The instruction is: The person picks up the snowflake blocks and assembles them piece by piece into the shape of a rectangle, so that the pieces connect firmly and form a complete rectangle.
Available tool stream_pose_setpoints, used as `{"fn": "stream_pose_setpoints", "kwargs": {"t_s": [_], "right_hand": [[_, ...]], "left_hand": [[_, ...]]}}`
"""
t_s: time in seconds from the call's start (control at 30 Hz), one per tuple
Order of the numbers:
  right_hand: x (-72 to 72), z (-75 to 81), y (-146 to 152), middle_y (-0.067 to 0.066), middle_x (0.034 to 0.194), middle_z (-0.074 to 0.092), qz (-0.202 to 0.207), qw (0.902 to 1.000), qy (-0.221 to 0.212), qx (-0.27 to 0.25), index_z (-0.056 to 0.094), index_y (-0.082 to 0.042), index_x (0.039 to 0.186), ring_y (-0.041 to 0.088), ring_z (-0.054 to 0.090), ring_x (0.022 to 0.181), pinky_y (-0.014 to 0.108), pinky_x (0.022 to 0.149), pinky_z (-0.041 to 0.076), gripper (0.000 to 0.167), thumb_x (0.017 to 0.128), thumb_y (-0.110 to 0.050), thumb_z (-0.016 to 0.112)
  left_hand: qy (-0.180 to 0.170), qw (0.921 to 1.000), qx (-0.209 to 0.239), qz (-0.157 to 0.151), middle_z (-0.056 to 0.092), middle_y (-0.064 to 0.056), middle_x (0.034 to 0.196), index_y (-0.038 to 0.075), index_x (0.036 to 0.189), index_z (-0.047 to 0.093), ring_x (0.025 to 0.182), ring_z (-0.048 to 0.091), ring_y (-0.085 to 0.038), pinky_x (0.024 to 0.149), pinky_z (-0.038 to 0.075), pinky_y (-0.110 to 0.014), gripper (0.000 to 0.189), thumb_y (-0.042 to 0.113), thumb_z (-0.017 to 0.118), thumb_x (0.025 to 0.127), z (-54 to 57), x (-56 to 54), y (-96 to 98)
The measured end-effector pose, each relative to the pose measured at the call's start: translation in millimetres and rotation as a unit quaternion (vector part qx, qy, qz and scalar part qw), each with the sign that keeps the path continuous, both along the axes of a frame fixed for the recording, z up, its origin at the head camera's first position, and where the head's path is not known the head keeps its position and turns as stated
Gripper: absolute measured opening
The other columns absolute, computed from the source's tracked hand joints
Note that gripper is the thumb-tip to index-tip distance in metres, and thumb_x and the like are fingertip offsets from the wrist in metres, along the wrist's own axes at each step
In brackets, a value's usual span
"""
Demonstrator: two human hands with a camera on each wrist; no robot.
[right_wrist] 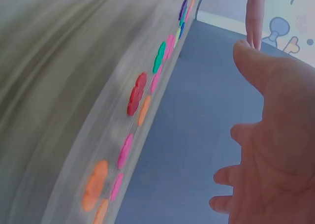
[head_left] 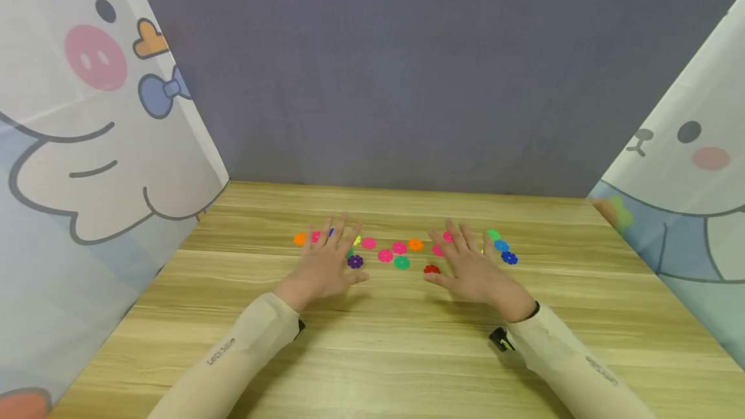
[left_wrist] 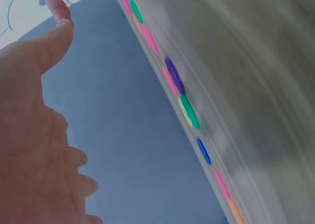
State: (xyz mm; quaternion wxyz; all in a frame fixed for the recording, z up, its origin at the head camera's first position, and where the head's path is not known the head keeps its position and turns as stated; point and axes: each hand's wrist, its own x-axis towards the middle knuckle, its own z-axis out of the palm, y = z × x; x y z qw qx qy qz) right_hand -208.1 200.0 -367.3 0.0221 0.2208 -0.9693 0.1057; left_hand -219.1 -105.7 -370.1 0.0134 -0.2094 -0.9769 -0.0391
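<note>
Both hands hover palm down over a spread of small, flat, notched plastic discs on the table, fingers spread and holding nothing. The left hand [head_left: 323,268] is over the left part of the spread, near a dark purple disc [head_left: 355,262] and an orange disc [head_left: 299,238]. On the other side, the right hand [head_left: 474,270] is above a red disc [head_left: 432,269] by its thumb. Pink discs [head_left: 385,255], a green disc [head_left: 401,262] and another orange disc [head_left: 416,244] lie between the hands. Both wrist views show gaps between palms and discs. Some discs are partly hidden under the fingers.
The wood-grain table [head_left: 384,354] is backed by a grey upright panel [head_left: 396,76]. Cartoon-printed cloths [head_left: 52,167] stand along the left and right sides. Right of the right hand lie a light blue disc [head_left: 501,246] and a dark blue disc [head_left: 509,258].
</note>
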Motion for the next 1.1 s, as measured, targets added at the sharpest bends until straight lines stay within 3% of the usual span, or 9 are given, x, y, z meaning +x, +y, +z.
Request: {"fn": "stream_pose_setpoints", "kwargs": {"t_s": [0.13, 0.5, 0.67, 0.83, 1.1], "right_hand": [[-2.6, -1.8, -8.5, 0.022, 0.164, 0.006, 0.014, 0.9999, 0.002, -0.007, 0.024, -0.016, 0.159, 0.047, 0.005, 0.148, 0.075, 0.108, -0.005, 0.083, 0.095, -0.054, 0.06], [-10.9, -1.6, -40.9, 0.025, 0.154, 0.031, 0.049, 0.9987, 0.015, -0.005, 0.036, -0.011, 0.154, 0.044, 0.025, 0.143, 0.074, 0.11, 0.012, 0.076, 0.094, -0.049, 0.065], [-17.9, -3.7, -60.9, 0.022, 0.15, 0.038, 0.062, 0.9978, 0.007, -0.019, 0.04, -0.009, 0.152, 0.041, 0.031, 0.14, 0.071, 0.111, 0.014, 0.074, 0.093, -0.046, 0.068], [-27.2, -3.1, -84.4, 0.02, 0.147, 0.042, 0.09, 0.9953, -0.006, -0.035, 0.042, -0.009, 0.151, 0.039, 0.036, 0.137, 0.067, 0.11, 0.019, 0.072, 0.093, -0.043, 0.069], [-52.0, 2.2, -118.1, 0.016, 0.145, 0.043, 0.105, 0.9941, -0.009, -0.027, 0.044, -0.01, 0.15, 0.035, 0.038, 0.133, 0.059, 0.107, 0.026, 0.07, 0.093, -0.042, 0.07]], "left_hand": [[0.003, 0.9997, 0.022, 0.007, -0.014, -0.01, 0.165, 0.022, 0.161, -0.001, 0.15, -0.01, -0.036, 0.116, -0.003, -0.065, 0.099, 0.064, 0.057, 0.092, 0.6, -2.8, -12.7], [0.019, 0.9971, 0.07, 0.023, -0.003, -0.019, 0.165, 0.015, 0.161, 0.007, 0.149, -0.005, -0.042, 0.114, -0.001, -0.069, 0.094, 0.05, 0.062, 0.095, -7.0, -11.5, -56.1], [0.03, 0.9955, 0.081, 0.038, 0.006, -0.023, 0.163, 0.008, 0.16, 0.017, 0.148, 0.002, -0.046, 0.112, 0.0, -0.071, 0.09, 0.043, 0.067, 0.094, -6.4, -16.0, -72.0], [0.032, 0.9944, 0.082, 0.058, 0.017, -0.027, 0.16, 0.005, 0.156, 0.027, 0.147, 0.006, -0.049, 0.112, 0.001, -0.072, 0.084, 0.037, 0.071, 0.092, -3.8, -22.0, -84.7], [0.006, 0.9947, 0.06, 0.083, 0.018, -0.031, 0.158, 0.006, 0.155, 0.031, 0.145, 0.007, -0.051, 0.111, 0.0, -0.074, 0.08, 0.037, 0.07, 0.093, -1.3, -35.2, -96.7]]}}
